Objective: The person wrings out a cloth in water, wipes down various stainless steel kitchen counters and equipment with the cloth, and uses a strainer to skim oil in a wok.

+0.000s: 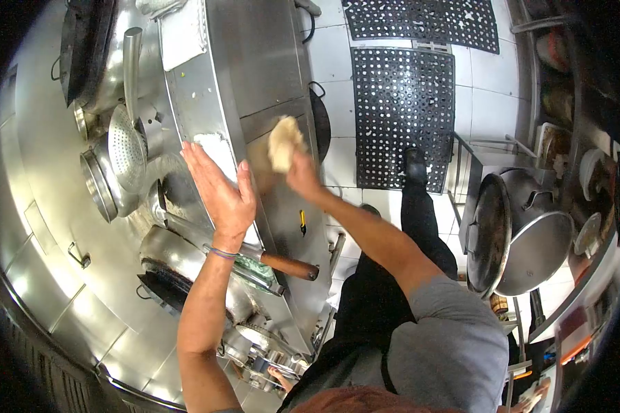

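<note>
My left hand point(217, 189) is open over the steel counter point(269, 69), its fingers stretched out and thumb apart, beside a white patch point(217, 151) on the counter. Around that wrist is a thin band. My right hand point(302, 172) is closed on a pale beige piece point(284, 143) over the counter's near side. Motion blurs it, and I cannot tell dough from cloth. Below my left wrist a wooden handle point(289, 265) sticks out across the counter. A small yellow-and-black tool point(302, 221) lies on the steel below my right hand.
A perforated skimmer point(127, 148) and several metal pots stand on the left. Black perforated mats point(404, 113) cover part of the tiled floor. To the right is a large pot point(540, 241) with a round lid point(489, 234) beside it. Another person's hand point(279, 377) shows at the bottom.
</note>
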Demonstrator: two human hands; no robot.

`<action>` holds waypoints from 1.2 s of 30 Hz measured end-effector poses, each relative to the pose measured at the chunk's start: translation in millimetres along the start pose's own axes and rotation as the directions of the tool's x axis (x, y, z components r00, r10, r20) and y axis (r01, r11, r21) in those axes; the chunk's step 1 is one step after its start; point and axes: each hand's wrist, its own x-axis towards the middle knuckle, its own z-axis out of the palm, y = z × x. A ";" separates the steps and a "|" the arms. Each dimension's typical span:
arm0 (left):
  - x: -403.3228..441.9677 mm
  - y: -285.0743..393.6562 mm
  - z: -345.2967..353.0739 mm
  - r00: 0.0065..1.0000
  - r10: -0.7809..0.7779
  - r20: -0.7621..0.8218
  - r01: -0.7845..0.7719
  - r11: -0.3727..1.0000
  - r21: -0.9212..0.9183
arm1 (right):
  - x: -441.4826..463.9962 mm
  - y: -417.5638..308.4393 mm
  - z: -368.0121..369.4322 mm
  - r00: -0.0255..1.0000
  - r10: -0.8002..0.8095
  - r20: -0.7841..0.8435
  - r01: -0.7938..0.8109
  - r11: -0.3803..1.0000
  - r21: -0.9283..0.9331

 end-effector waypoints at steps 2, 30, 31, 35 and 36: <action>-1.8 -0.7 1.0 1.000 0.009 -0.012 -0.009 1.000 -0.008 | 42.5 28.5 5.0 0.980 0.159 -0.116 -0.169 0.982 -0.080; 0.8 0.4 -3.6 0.999 -0.030 0.022 0.030 0.999 -0.012 | 149.7 -150.1 -41.3 0.989 0.144 -0.045 -0.145 0.989 -0.021; 3.9 0.8 -3.7 0.999 -0.029 0.017 0.029 0.999 -0.017 | 143.1 -174.6 -47.1 0.992 0.124 -0.021 -0.125 0.991 -0.038; 0.1 1.6 -6.8 0.999 -0.047 0.018 0.048 0.999 -0.023 | 117.2 -271.1 -47.1 0.854 -0.520 -0.006 0.520 0.854 -0.018; 0.4 -0.2 -6.3 0.999 -0.043 0.013 0.043 0.999 -0.021 | 123.0 -283.4 -36.6 0.768 -0.638 0.056 0.639 0.760 -0.115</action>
